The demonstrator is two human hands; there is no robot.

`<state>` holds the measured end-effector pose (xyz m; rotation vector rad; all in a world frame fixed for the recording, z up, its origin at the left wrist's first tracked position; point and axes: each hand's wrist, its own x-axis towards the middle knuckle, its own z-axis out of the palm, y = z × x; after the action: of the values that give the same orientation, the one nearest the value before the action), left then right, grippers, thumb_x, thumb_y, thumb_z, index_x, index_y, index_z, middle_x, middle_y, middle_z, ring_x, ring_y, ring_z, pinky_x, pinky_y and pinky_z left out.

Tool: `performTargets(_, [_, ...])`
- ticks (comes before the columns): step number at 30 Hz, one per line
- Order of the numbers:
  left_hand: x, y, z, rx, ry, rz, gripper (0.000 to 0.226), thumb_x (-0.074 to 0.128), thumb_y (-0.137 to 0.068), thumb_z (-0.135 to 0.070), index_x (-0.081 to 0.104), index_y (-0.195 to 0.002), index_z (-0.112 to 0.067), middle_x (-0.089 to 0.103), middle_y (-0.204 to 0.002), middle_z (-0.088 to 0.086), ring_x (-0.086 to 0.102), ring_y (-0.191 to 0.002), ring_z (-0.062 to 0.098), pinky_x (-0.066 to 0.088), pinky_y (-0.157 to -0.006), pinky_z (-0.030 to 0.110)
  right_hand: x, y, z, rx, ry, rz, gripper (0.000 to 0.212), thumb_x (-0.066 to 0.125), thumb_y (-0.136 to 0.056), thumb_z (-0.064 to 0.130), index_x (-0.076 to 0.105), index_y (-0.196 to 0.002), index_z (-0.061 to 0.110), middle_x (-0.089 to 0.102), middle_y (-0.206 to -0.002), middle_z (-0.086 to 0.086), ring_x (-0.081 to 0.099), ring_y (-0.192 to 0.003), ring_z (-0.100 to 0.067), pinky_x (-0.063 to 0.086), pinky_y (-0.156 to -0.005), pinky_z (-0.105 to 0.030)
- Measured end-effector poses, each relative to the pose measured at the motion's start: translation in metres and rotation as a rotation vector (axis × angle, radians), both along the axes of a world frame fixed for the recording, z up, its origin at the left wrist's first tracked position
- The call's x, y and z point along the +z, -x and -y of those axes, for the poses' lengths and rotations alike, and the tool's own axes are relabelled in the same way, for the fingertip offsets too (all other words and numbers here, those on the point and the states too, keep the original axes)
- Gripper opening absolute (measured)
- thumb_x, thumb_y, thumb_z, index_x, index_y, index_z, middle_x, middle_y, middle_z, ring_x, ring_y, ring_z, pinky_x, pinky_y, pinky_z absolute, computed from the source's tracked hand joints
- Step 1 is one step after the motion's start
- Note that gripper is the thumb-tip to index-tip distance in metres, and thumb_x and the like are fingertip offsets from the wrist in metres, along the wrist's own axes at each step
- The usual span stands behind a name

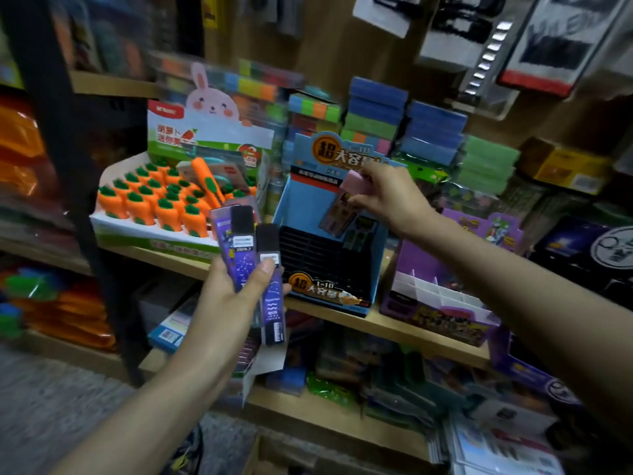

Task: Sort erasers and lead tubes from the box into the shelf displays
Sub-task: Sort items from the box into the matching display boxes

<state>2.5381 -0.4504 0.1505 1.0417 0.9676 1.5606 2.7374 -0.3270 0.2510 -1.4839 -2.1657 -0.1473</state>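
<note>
Mid-sort: right hand point(390, 197) pinches a pink-capped lead tube point(339, 214) over the blue display box point(325, 286), at 2 o'clock of the left hand point(226, 303), which grips fanned purple lead tubes point(241, 255) not yet shelved; most slots look unfilled, and the carrot eraser tray point(154, 204) at 11 o'clock looks stocked.

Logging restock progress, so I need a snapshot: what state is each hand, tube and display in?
left hand, grips fanned purple lead tubes.
right hand, pinches pink-capped tube, tilted over the blue display box.
blue display box, open, most slots empty.
carrot erasers, upright in rows in their open display tray.
</note>
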Motion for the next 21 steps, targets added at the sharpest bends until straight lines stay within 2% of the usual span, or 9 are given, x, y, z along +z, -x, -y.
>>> performTargets(3, [0.002, -0.003, 0.004, -0.031, -0.001, -0.008, 0.024, 0.056, -0.088, -0.022, 0.053, -0.111, -0.029, 0.073, -0.089, -0.006, 0.072, -0.076, 0.012, 0.053, -0.054, 0.020, 0.000, 0.003, -0.010, 0.032, -0.008, 0.132, 0.018, 0.069, -0.082, 0.014, 0.054, -0.088, 0.008, 0.064, -0.095, -0.019, 0.058, -0.092, -0.034, 0.024, -0.062, -0.030])
performTargets(6, [0.003, -0.003, 0.006, -0.040, -0.002, 0.002, 0.026, 0.055, -0.088, -0.022, 0.052, -0.112, -0.028, 0.073, -0.088, -0.009, 0.072, -0.076, 0.011, 0.053, -0.055, 0.017, -0.001, 0.007, -0.014, 0.038, 0.043, 0.208, 0.025, 0.069, -0.083, 0.015, 0.043, -0.082, 0.017, 0.061, -0.093, -0.017, 0.056, -0.092, -0.033, 0.028, -0.064, -0.031])
performTargets(8, [0.004, -0.004, 0.007, -0.046, 0.003, 0.008, 0.027, 0.056, -0.088, -0.023, 0.052, -0.114, -0.028, 0.073, -0.089, -0.009, 0.072, -0.077, 0.010, 0.053, -0.055, 0.017, -0.001, 0.009, -0.014, 0.049, 0.066, 0.233, 0.028, 0.068, -0.083, 0.014, 0.041, -0.081, 0.017, 0.059, -0.090, -0.015, 0.055, -0.089, -0.031, 0.028, -0.064, -0.031])
performTargets(14, [0.006, -0.007, 0.005, -0.042, 0.010, 0.035, 0.029, 0.057, -0.087, -0.022, 0.053, -0.116, -0.023, 0.073, -0.091, -0.004, 0.072, -0.077, 0.013, 0.053, -0.055, 0.019, 0.007, 0.018, -0.017, 0.097, 0.109, 0.266, 0.015, 0.069, -0.082, 0.014, 0.058, -0.088, 0.006, 0.051, -0.083, -0.005, 0.045, -0.081, -0.019, 0.026, -0.063, -0.029])
performTargets(19, [0.006, -0.008, 0.003, -0.044, 0.002, 0.036, 0.024, 0.056, -0.088, -0.021, 0.054, -0.111, -0.024, 0.074, -0.089, -0.007, 0.072, -0.075, 0.012, 0.052, -0.054, 0.017, 0.004, 0.020, -0.021, 0.094, 0.138, 0.234, 0.021, 0.070, -0.083, 0.020, 0.051, -0.082, 0.012, 0.052, -0.083, -0.007, 0.046, -0.079, -0.021, 0.024, -0.061, -0.028])
performTargets(21, [0.005, -0.007, 0.002, -0.044, 0.003, 0.040, 0.022, 0.056, -0.089, -0.020, 0.054, -0.110, -0.025, 0.074, -0.089, -0.005, 0.072, -0.076, 0.013, 0.053, -0.055, 0.017, 0.000, 0.019, -0.023, 0.073, 0.123, 0.236, 0.020, 0.069, -0.084, 0.019, 0.054, -0.089, 0.006, 0.059, -0.090, -0.014, 0.052, -0.084, -0.027, 0.031, -0.063, -0.030])
